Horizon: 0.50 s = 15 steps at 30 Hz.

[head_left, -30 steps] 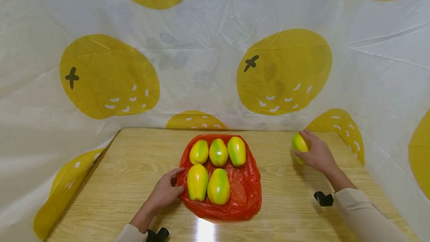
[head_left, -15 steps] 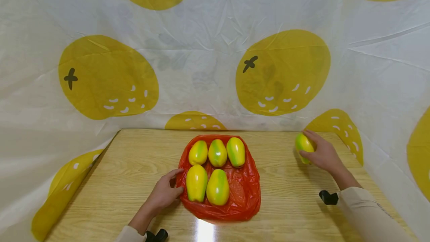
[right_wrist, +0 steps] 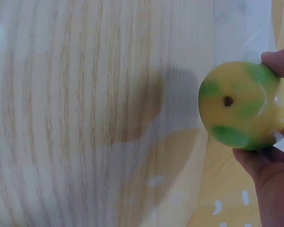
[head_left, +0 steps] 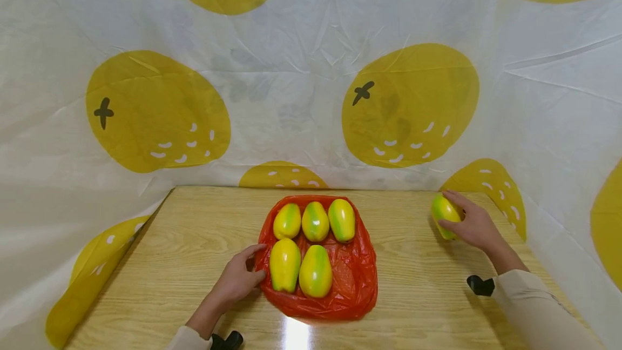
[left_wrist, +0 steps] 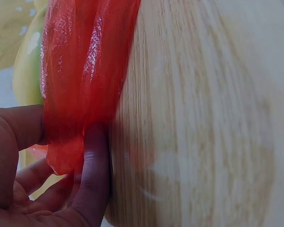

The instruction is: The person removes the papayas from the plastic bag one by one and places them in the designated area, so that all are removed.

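Note:
My right hand (head_left: 478, 226) grips a yellow papaya with green streaks (head_left: 446, 215) at the right of the table. In the right wrist view the papaya (right_wrist: 236, 106) shows a dark stem spot, with thumb and fingers on opposite sides and its shadow on the wood. On the other side, my left hand (head_left: 238, 276) holds the left edge of a red plastic bag (head_left: 346, 277). Up close in the left wrist view, thumb and fingers pinch the bag's edge (left_wrist: 87, 85). Several papayas lie on the bag: a back row of three, and two in front (head_left: 316, 271).
The wooden table (head_left: 194, 220) carries the bag near its middle. Behind and at both sides hangs a white cloth (head_left: 286, 96) printed with big yellow fruit. A black wrist camera (head_left: 481, 285) sits by the right sleeve, and another (head_left: 227, 340) by the left.
My right hand has shifted a little to the right with the papaya and slightly nearer. The left hand, the bag and the papayas on it have stayed in place.

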{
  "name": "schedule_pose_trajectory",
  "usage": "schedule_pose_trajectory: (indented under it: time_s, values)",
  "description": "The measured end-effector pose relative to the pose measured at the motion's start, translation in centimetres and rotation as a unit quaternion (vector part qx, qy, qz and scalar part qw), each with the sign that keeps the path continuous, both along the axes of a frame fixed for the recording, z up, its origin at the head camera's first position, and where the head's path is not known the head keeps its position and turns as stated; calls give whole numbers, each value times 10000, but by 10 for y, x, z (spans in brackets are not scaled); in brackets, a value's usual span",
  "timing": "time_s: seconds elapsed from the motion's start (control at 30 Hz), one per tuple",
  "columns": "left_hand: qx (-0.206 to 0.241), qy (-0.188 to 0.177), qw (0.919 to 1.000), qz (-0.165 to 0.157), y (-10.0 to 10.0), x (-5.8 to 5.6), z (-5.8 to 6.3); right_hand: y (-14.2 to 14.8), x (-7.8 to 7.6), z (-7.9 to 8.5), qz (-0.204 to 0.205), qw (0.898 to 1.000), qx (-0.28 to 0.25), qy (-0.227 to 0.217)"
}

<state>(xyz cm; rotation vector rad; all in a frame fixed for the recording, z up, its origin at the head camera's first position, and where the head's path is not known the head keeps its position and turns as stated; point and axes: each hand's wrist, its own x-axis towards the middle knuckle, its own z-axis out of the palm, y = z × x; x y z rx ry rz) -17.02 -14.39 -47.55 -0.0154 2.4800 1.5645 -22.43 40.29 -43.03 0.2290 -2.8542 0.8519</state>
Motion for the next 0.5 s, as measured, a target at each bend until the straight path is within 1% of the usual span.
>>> schedule_pose_trajectory:
  time_s: [0.13,0.3,0.5]
  values:
    - [-8,1,10000,10,0,0,0,3,-1,-1,48,10000,-29,-77]
    - [-1,5,10000,17,0,0,-1,7,-3,-2,53,9993,-182,-313]
    - [39,-28,10000,13,0,0,-1,11,-4,-6,32,9990,-185,-413]
